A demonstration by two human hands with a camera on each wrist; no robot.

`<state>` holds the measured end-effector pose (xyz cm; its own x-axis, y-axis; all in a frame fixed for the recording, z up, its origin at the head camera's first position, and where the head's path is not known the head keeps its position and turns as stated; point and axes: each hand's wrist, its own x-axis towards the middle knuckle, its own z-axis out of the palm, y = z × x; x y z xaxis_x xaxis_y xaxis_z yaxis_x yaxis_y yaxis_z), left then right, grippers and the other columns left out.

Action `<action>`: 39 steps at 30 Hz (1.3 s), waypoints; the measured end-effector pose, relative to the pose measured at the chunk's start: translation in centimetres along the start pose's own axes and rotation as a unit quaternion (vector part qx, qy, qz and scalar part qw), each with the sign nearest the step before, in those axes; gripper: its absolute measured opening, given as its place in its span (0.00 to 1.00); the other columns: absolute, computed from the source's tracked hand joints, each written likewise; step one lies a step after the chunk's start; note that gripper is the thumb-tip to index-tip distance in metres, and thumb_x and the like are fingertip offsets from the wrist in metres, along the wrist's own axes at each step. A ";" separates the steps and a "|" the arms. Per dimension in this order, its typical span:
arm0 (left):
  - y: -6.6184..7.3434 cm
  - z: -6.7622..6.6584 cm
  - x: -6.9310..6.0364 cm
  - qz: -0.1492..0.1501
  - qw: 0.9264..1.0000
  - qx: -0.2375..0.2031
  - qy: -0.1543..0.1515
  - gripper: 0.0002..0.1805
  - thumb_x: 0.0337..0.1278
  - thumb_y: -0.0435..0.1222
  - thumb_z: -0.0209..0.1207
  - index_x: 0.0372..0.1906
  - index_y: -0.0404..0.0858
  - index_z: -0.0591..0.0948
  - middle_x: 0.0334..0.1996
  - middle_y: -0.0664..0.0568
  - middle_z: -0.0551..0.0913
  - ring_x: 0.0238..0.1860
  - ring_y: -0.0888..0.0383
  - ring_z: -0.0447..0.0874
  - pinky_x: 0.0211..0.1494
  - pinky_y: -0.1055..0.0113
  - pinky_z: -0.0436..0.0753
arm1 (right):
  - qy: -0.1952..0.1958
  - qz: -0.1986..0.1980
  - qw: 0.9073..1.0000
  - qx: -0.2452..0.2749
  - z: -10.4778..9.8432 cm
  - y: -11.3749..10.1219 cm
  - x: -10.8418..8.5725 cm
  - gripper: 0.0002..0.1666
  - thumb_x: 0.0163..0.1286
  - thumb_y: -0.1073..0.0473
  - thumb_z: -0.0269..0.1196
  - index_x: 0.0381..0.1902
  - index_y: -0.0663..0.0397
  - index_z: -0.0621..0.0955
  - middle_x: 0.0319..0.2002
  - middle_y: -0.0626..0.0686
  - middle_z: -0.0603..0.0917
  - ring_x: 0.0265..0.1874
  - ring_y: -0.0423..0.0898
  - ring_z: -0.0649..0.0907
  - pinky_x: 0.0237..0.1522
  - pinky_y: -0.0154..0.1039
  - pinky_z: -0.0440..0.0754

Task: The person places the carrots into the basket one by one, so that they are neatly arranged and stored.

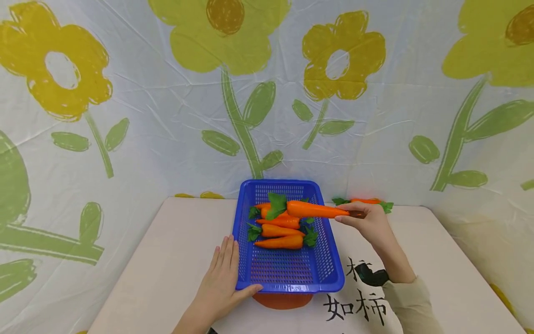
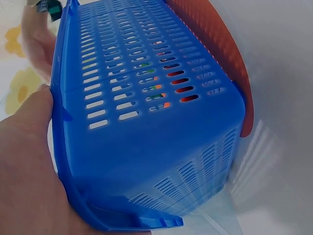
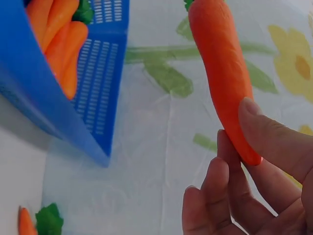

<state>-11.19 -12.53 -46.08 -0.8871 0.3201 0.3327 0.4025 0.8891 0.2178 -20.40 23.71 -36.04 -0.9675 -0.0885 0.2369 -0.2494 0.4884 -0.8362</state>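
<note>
My right hand pinches the tapered tip of an orange carrot, whose leafy end hangs over the blue basket. In the right wrist view the carrot slants up from between thumb and fingers. Several carrots with green tops lie across the far half of the basket. My left hand rests with straight fingers along the basket's left side, thumb at the near rim. The left wrist view has that hand against the rim of the basket.
More carrots lie at the table's back edge, right of the basket. A reddish-brown round object shows under the basket's near end. Black characters mark the pale table, and a flower-printed cloth hangs behind.
</note>
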 end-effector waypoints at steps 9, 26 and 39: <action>0.0 0.0 0.0 0.000 1.000 0.004 0.001 0.62 0.56 0.72 0.50 0.73 0.22 0.57 0.75 0.30 0.53 0.77 0.38 0.46 0.76 0.44 0.54 | -0.086 -0.020 0.992 -0.092 3.5 -1.5 2.0 0.13 0.58 0.63 0.74 0.41 0.61 0.89 0.33 0.54 0.86 0.29 0.49 0.81 0.28 0.39 0.79; 0.0 0.0 0.0 0.005 1.000 0.010 0.004 0.62 0.55 0.73 0.49 0.73 0.22 0.58 0.75 0.30 0.53 0.76 0.38 0.48 0.75 0.43 0.55 | -0.188 -0.033 0.972 -0.135 8.1 -1.1 3.0 0.08 0.54 0.66 0.75 0.33 0.61 0.89 0.26 0.49 0.86 0.21 0.42 0.74 0.23 0.35 0.73; -0.2 0.3 0.1 0.003 1.000 0.005 0.002 0.62 0.55 0.73 0.49 0.73 0.22 0.57 0.75 0.30 0.53 0.77 0.38 0.46 0.75 0.43 0.54 | -0.226 0.003 0.934 -0.275 8.8 -1.6 3.2 0.07 0.50 0.62 0.78 0.25 0.55 0.88 0.27 0.48 0.86 0.27 0.46 0.81 0.31 0.44 0.83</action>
<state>-11.36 -12.56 -46.35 -0.8836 0.3239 0.3381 0.4056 0.8903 0.2070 -23.49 15.04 -38.27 -0.9181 -0.3823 -0.1041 -0.3060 0.8510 -0.4268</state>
